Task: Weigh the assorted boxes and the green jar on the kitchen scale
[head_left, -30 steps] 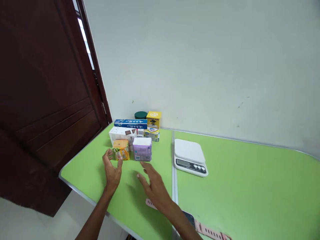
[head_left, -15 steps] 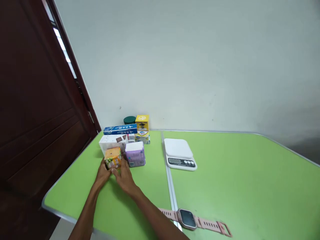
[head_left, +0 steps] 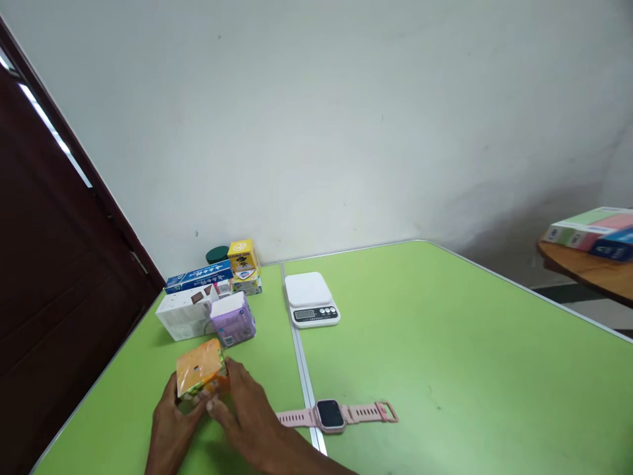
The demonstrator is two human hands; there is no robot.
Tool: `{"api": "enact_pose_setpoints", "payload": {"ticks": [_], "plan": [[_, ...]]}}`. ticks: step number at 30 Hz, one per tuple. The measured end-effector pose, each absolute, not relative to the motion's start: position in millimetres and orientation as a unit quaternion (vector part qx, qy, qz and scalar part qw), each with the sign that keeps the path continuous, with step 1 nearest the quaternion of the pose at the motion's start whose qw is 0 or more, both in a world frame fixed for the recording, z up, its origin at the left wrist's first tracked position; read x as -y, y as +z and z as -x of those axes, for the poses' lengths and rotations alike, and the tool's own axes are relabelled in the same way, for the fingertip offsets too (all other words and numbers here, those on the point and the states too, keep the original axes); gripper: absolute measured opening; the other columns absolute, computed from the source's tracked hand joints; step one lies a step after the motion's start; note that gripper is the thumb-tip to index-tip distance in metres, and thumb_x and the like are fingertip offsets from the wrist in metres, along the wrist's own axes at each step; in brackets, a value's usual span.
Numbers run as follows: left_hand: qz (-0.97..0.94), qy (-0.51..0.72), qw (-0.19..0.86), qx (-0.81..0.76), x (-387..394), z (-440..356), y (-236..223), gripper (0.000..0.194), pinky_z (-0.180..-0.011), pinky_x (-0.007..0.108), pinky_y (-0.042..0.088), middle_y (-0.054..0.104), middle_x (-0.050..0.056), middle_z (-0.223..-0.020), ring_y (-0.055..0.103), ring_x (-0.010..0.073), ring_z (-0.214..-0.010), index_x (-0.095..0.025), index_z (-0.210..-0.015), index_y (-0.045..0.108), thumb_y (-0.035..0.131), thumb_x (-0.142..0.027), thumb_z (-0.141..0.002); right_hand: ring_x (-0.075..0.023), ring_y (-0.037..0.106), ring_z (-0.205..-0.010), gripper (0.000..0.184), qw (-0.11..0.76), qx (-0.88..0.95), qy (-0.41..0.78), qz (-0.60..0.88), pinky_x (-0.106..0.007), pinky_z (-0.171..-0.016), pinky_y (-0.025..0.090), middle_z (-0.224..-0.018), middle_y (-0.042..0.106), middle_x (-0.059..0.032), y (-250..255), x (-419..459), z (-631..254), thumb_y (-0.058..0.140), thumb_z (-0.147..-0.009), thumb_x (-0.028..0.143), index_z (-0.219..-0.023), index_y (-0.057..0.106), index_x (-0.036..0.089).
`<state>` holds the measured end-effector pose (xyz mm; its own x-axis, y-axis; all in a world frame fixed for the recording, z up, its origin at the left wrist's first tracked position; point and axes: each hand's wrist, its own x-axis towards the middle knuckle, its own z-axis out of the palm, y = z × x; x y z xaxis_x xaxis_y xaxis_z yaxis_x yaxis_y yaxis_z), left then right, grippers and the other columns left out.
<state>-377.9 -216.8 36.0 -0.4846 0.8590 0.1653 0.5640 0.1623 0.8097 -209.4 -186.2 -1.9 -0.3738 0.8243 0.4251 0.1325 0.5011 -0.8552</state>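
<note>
Both my hands hold a small orange pack [head_left: 199,369] just above the green table [head_left: 445,356] near its front left. My left hand [head_left: 171,425] grips the pack's left side, and my right hand [head_left: 242,409] grips its right side with fingers wrapped round it. Behind the pack lie a purple pack [head_left: 233,320] and a white box [head_left: 185,316]. A pink smartwatch [head_left: 330,415] lies flat just right of my right hand.
A white kitchen scale [head_left: 310,298] sits mid-table near the seam. A blue box [head_left: 198,276], a yellow box [head_left: 242,256] and a dark green lid [head_left: 217,253] stand by the wall. A dark door [head_left: 54,264] is left. A wooden table with boxes [head_left: 588,234] is at right.
Both hands closed on the orange pack and drew it toward me, away from the purple pack. The camera view swung to the right.
</note>
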Motion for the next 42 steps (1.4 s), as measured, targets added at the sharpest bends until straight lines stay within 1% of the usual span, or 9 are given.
{"api": "enact_pose_setpoints", "payload": {"ticks": [3, 7, 14, 19, 23, 27, 30, 34, 42], "plan": [[-0.524, 0.478, 0.174, -0.683, 193.3, 337.0, 52.6, 0.062, -0.086, 0.042, 0.062, 0.080, 0.009, -0.112, 0.075, 0.0337, -0.102, -0.021, -0.115, 0.066, 0.079, -0.051, -0.062, -0.0357, 0.057, -0.132, 0.066, 0.486, 0.721, 0.334, 0.364, -0.052, -0.111, 0.047, -0.147, 0.059, -0.0152, 17.4, 177.3, 170.8, 0.056, -0.098, 0.049, -0.157, 0.041, 0.024], [-0.597, 0.519, 0.212, -0.573, 124.5, 274.7, 60.9, 0.060, -0.089, 0.041, 0.060, 0.076, 0.011, -0.121, 0.073, 0.0296, -0.106, -0.019, -0.122, 0.065, 0.080, -0.047, -0.071, -0.0340, 0.062, -0.126, 0.056, 0.526, 0.690, 0.262, 0.423, -0.052, -0.108, 0.050, -0.137, 0.065, -0.0170, 40.4, 130.9, 112.1, 0.048, -0.101, 0.051, -0.147, 0.051, 0.019], [-0.653, 0.499, 0.257, -0.509, 2.6, 187.8, 42.6, 0.053, -0.082, 0.039, 0.058, 0.076, 0.009, -0.105, 0.072, 0.0244, -0.091, -0.018, -0.108, 0.067, 0.089, -0.034, -0.062, -0.0284, 0.070, -0.093, 0.037, 0.512, 0.654, 0.181, 0.526, -0.042, -0.085, 0.054, -0.107, 0.074, -0.0127, 39.1, 38.8, 27.1, 0.040, -0.101, 0.045, -0.116, 0.061, 0.019], [-0.665, 0.467, 0.255, -0.524, -29.1, 173.7, 25.2, 0.049, -0.084, 0.038, 0.057, 0.074, 0.007, -0.101, 0.071, 0.0234, -0.092, -0.018, -0.108, 0.066, 0.087, -0.026, -0.065, -0.0267, 0.069, -0.088, 0.032, 0.482, 0.655, 0.172, 0.556, -0.037, -0.080, 0.051, -0.100, 0.075, -0.0105, 27.8, 7.8, 9.0, 0.041, -0.100, 0.043, -0.109, 0.062, 0.021], [-0.676, 0.454, 0.246, -0.526, -34.2, 176.0, 16.6, 0.053, -0.092, 0.043, 0.055, 0.073, 0.010, -0.109, 0.070, 0.0262, -0.101, -0.018, -0.114, 0.065, 0.087, -0.032, -0.068, -0.0278, 0.070, -0.097, 0.036, 0.490, 0.659, 0.201, 0.534, -0.040, -0.088, 0.052, -0.111, 0.074, -0.0128, 17.9, 0.8, 8.5, 0.044, -0.099, 0.042, -0.118, 0.063, 0.019], [-0.675, 0.471, 0.238, -0.516, -26.0, 185.0, 2.9, 0.086, -0.106, 0.051, 0.049, 0.062, 0.018, -0.137, 0.062, 0.0334, -0.125, -0.017, -0.138, 0.054, 0.090, -0.044, -0.065, -0.0300, 0.065, -0.122, 0.053, 0.522, 0.635, 0.236, 0.518, -0.045, -0.103, 0.051, -0.132, 0.069, -0.0169, -3.4, 0.2, -7.1, 0.043, -0.100, 0.055, -0.134, 0.060, 0.017], [-0.623, 0.505, 0.259, -0.538, -11.1, 200.5, -16.9, 0.088, -0.112, 0.053, 0.046, 0.050, 0.020, -0.152, 0.055, 0.0342, -0.137, -0.020, -0.149, 0.043, 0.079, -0.057, -0.078, -0.0337, 0.056, -0.135, 0.064, 0.499, 0.610, 0.217, 0.576, -0.051, -0.114, 0.043, -0.143, 0.062, -0.0227, -29.4, 1.8, -33.2, 0.039, -0.101, 0.059, -0.139, 0.058, 0.010], [-0.547, 0.523, 0.325, -0.567, 6.3, 223.7, -41.7, 0.072, -0.111, 0.051, 0.047, 0.057, 0.022, -0.146, 0.063, 0.0311, -0.129, -0.018, -0.149, 0.044, 0.058, -0.063, -0.093, -0.0348, 0.058, -0.129, 0.055, 0.437, 0.637, 0.140, 0.620, -0.053, -0.114, 0.043, -0.133, 0.067, -0.0211, -56.9, 4.0, -57.7, 0.039, -0.101, 0.049, -0.133, 0.063, 0.011], [-0.530, 0.534, 0.332, -0.569, 14.7, 230.5, -47.0, 0.080, -0.105, 0.047, 0.052, 0.059, 0.021, -0.144, 0.066, 0.0297, -0.122, -0.019, -0.148, 0.045, 0.063, -0.069, -0.088, -0.0332, 0.061, -0.121, 0.047, 0.402, 0.670, 0.104, 0.616, -0.049, -0.108, 0.049, -0.126, 0.070, -0.0182, -57.4, 5.8, -52.1, 0.040, -0.103, 0.045, -0.127, 0.066, 0.014]]}}
